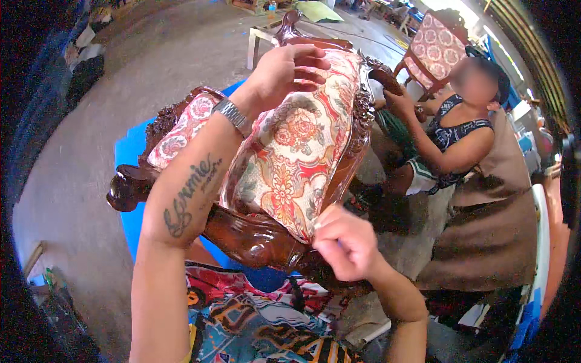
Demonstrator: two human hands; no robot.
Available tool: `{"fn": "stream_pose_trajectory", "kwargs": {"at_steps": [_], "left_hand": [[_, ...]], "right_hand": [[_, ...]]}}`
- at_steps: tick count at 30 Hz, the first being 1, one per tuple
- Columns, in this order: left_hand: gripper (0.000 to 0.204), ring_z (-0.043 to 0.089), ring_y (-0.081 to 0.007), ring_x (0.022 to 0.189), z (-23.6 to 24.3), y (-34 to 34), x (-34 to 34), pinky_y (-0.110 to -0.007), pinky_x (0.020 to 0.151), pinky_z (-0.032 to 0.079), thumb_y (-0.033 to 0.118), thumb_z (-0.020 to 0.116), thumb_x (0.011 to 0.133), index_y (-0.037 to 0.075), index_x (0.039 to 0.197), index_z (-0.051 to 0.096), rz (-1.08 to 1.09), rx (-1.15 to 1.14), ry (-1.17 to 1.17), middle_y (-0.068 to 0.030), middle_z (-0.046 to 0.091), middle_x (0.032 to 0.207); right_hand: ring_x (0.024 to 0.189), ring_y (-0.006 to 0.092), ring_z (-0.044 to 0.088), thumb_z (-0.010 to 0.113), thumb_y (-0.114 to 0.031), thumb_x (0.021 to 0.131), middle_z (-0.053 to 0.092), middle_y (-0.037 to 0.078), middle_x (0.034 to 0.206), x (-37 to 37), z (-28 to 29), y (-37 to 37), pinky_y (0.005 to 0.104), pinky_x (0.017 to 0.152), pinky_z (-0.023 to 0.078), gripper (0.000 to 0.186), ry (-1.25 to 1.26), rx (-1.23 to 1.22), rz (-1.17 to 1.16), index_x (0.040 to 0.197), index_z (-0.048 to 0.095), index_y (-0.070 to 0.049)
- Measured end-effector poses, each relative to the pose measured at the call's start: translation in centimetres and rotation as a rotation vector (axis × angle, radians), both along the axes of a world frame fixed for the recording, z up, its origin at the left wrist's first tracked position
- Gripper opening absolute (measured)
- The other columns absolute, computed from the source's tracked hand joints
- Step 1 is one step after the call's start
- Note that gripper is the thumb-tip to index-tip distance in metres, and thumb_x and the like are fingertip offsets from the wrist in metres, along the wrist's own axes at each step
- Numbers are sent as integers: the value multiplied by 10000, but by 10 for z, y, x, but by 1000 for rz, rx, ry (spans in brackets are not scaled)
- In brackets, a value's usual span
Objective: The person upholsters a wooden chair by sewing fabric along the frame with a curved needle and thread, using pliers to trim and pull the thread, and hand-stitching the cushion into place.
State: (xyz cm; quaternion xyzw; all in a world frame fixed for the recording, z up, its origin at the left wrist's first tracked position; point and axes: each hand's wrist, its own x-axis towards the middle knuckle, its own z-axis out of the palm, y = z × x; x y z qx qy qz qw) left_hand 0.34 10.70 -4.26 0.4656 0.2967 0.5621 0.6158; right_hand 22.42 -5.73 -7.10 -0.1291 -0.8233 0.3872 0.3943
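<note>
A carved dark wooden chair, glossy and padded with floral fabric in red, cream and green, lies before me. My left hand is over the far part of the padding, fingers apart and holding nothing visible; whether it touches the fabric cannot be told. At the near right corner of the padding my right hand is closed in a pinch against the fabric's edge. A small pale bit shows at its fingertips, too small to name. A smaller floral pad sits to the left, partly behind my left forearm.
A blue surface lies under the chair. On the right a co-worker sits close, one hand at the chair's carved edge. Behind stands another floral chair. Brown material hangs at the right.
</note>
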Motion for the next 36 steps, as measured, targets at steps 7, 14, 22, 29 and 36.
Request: {"fn": "stream_pose_trajectory", "kwargs": {"at_steps": [7,14,22,29,36], "left_hand": [[489,549,-293,1049,17,-36,36,-402,921,425,318,636,833,-21,1166,520,829,731,1051,-187,557,1110],[206,541,-244,846,-4,-147,107,-427,828,391,301,562,845,96,868,577,-300,1192,1199,-70,548,804],[172,496,-176,771,-40,-228,79,-332,677,372,272,597,706,127,687,507,-669,1199,649,-4,486,699],[125,424,-290,535,-55,-247,67,-405,472,283,119,576,840,48,761,509,-720,867,204,-65,387,614],[159,448,-250,595,-38,-237,72,-396,535,303,147,647,804,73,732,526,-784,932,255,-42,403,648]], "right_hand": [[481,110,307,422,-184,911,333,2,621,77,30,-37,318,496,340,86,790,-914,61,888,414,-102],[486,85,200,400,-80,901,234,-26,574,245,90,-109,266,483,204,212,922,-192,-440,698,346,-107],[487,80,204,415,-117,881,226,-35,595,232,-45,-83,256,481,233,241,462,364,-1435,665,309,-122],[506,65,245,430,-187,914,274,-34,614,151,-103,-25,219,469,215,201,343,690,-1464,754,358,-90],[509,50,342,459,-166,963,377,-21,609,134,-33,-11,227,434,291,136,447,-296,-988,871,457,-66]]}}
